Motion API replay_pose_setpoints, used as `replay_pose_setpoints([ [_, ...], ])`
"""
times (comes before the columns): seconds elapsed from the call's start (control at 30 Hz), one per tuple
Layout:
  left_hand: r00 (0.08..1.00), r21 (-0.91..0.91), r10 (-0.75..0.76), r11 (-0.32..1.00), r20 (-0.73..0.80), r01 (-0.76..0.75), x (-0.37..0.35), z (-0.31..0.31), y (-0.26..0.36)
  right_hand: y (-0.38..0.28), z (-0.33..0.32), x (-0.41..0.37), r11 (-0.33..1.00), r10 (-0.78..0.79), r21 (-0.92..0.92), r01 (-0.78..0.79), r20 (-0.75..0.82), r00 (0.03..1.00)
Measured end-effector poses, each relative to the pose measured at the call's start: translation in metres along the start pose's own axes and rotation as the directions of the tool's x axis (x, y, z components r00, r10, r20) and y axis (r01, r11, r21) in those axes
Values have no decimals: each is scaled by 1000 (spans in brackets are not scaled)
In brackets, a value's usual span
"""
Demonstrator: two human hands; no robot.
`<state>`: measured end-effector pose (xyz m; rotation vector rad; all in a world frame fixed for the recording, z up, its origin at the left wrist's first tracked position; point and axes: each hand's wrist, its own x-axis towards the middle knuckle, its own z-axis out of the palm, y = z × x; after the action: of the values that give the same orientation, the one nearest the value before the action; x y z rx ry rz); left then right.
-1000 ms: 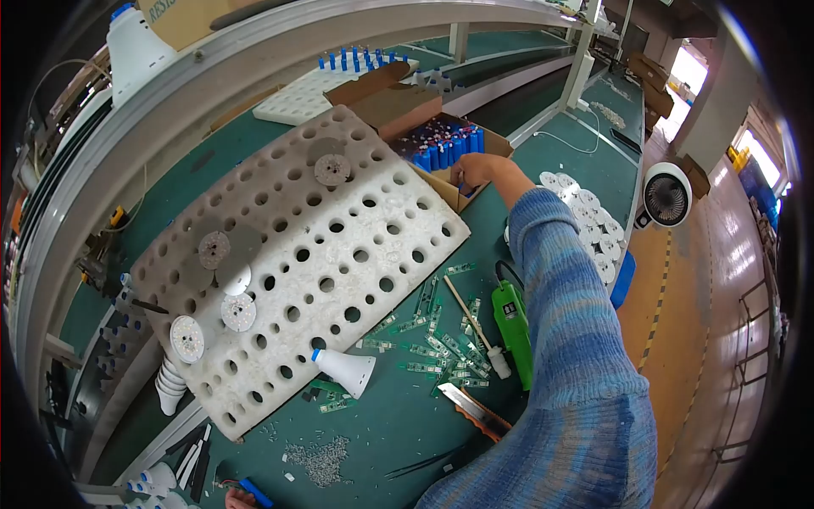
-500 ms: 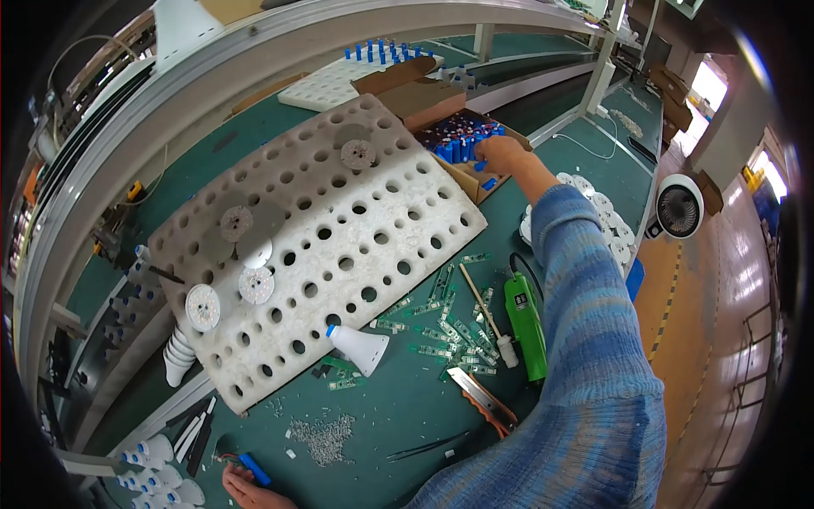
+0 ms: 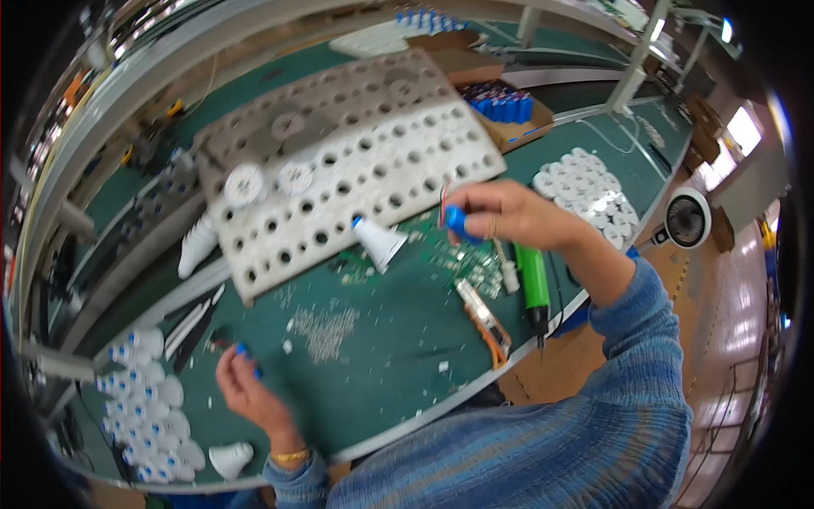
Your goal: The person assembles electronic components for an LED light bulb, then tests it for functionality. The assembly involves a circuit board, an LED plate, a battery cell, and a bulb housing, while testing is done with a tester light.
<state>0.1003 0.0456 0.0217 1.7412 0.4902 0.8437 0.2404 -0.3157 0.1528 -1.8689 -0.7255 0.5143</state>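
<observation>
My right hand (image 3: 530, 218) is raised over the bench, fingers closed round a blue cylindrical battery (image 3: 455, 220) with thin red and white wires. My left hand (image 3: 254, 400) is low at the left, closed on another blue battery (image 3: 242, 349), mostly covered by the fingers. A white bulb housing (image 3: 380, 244) with a blue tip lies against the front edge of the foam board (image 3: 339, 222). Green circuit boards (image 3: 437, 254) are scattered below the right hand. The box of blue batteries (image 3: 507, 109) stands behind it.
White lamp housings (image 3: 148, 407) are grouped at the left, with one (image 3: 231, 459) apart. Tiny parts (image 3: 326, 332) form a pile. A cutter (image 3: 483, 321) and green electric screwdriver (image 3: 532, 280) lie right. White discs (image 3: 585, 191) and a fan (image 3: 685, 218) are farther right.
My right hand has left the battery box and come back toward me with a blue battery. My left hand has lifted slightly with its battery. The camera view has shifted.
</observation>
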Motion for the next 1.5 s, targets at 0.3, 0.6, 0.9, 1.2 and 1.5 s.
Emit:
replay_pose_setpoints([
  [0.3, 425, -191, -246, 627, 871, 755, -56, -12, 52, 24, 175, -5, 951, -36, 275, -138, 543, 839],
  [0.6, 449, -236, -222, 609, 866, 757, -69, -41, 40, 29, 223, -23, 810, 19, 477, -340, 558, 830],
  [0.9, 730, -453, -176, 682, 661, 574, -76, -38, 24, 27, 266, -1, 787, 85, 591, -175, 178, 980],
  [1.2, 740, -376, -312, 706, 596, 600, -77, -54, 21, 23, 275, 10, 787, 93, 595, -162, 145, 985],
  [1.5, 798, -368, -182, 813, 575, 451, -82, -48, 19, 22, 268, 6, 897, 19, 442, -33, 35, 999],
])
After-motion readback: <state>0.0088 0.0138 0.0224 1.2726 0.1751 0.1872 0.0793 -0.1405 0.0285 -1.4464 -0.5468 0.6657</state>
